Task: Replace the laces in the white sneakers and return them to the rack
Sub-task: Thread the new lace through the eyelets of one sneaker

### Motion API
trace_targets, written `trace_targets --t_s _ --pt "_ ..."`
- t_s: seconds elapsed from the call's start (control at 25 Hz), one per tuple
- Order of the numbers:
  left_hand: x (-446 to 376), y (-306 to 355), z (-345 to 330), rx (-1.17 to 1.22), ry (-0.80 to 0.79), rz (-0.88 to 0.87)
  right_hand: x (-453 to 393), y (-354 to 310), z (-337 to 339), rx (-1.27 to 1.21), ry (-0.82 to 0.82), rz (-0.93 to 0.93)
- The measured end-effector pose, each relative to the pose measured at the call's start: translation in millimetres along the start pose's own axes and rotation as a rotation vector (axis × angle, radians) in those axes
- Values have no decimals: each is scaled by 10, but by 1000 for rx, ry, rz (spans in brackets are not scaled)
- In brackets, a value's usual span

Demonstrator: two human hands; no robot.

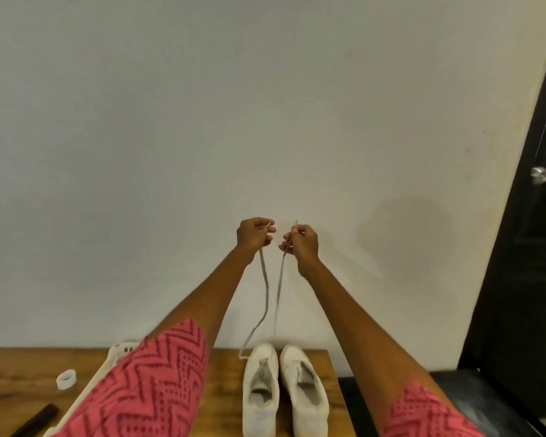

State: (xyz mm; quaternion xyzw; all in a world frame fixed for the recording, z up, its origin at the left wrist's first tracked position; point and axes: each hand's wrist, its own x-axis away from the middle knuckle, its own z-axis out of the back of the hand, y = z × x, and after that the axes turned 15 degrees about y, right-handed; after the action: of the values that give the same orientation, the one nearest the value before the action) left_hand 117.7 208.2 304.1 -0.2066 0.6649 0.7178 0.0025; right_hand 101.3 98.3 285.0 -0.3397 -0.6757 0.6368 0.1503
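Lace is hanging in two strands from raised hands down to the left sneaker, which is sitting beside the right sneaker on the table, toes to the far wall. Left hand is pinching one end, right hand the other, fingers curled, hands near but apart. Judging the step as evening the ends: keeping both tips level and strands untwisted before threading is looking wise, sneaker staying planted.
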Motion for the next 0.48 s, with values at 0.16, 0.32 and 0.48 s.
trace_targets --t_s 0.16,0.32,0.48 --pt "33 -970 -87 -310 -52 107 -49 673 101 278 16 -32" --pt "86 -1996 -208 -708 -167 247 -58 1543 283 729 -268 -59" --pt "265 -2821 -409 -965 -291 243 4 2564 226 1044 -415 -115"
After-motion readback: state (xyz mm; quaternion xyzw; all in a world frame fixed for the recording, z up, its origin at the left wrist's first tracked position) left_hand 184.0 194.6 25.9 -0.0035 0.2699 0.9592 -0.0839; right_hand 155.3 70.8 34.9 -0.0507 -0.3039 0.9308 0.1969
